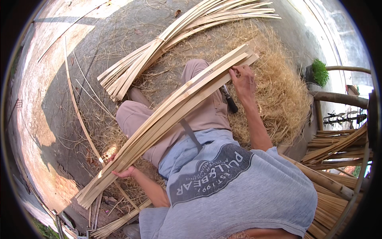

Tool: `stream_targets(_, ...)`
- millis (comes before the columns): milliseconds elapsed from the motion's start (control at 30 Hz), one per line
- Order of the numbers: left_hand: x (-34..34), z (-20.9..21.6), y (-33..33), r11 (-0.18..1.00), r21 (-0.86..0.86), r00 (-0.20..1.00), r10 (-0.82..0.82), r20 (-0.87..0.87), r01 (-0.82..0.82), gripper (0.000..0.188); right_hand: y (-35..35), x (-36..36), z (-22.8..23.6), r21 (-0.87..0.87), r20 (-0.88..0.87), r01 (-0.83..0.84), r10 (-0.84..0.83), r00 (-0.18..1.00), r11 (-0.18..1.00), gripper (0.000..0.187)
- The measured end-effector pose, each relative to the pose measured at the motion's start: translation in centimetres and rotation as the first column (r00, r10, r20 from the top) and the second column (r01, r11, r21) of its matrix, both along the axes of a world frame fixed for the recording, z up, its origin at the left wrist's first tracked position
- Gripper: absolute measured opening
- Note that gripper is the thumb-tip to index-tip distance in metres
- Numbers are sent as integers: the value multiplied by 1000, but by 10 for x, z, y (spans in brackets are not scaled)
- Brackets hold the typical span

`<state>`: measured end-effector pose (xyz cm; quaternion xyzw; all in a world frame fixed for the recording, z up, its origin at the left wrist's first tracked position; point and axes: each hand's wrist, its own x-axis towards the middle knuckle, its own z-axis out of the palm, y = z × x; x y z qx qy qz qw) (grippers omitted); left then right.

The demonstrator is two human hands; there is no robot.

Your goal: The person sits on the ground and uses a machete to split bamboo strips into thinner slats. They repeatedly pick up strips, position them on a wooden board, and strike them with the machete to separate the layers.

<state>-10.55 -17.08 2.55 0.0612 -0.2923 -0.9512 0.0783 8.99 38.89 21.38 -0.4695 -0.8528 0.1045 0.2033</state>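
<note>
A long bundle of flat, pale bamboo strips (171,110) lies slantwise across my lap, its near end low at the left and its far end up at the right. My left hand (122,170) is closed round the bundle near the lower end, with part of the fingers hidden by the strips. Toward the upper end, my right hand (242,79) grips the strips' edge between thumb and fingers. Beside my right thigh is a tool with a black handle (230,101), partly covered by the bundle. A flat grey strip (191,135) lies over my lap.
Another bundle of strips (159,44), tied at its middle, rests on the floor ahead. Fine shavings (274,95) are heaped at my right. Loose long strips (77,107) lie at the left. Stacked strips (334,183) and wooden poles (338,98) stand at the right, near a green plant (319,72).
</note>
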Motion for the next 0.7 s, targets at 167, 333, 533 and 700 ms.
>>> stream_targets(167, 0, 0, 2, 1000, 6, 1000, 0, 0, 0, 67, 0, -7, -8, 20, 17, -56, 55, 998, 998, 16)
stream_targets(333, 2, 0, 2, 998, 59, 1000, -1, 16, 0, 70, -45, -15, 5, -129, -132, -178, 161, 978, 976, 20)
stream_targets(533, 3, -2, 2, 1000, 12, 999, 17, 37, -17, 72, -66, -16, -10, -289, -336, -49, -54, 940, 956, 25)
stream_targets(700, 1, -5, -2, 995, 97, 999, 11, 50, -16, 70, -61, -30, 0, -499, -277, -53, -101, 956, 865, 26)
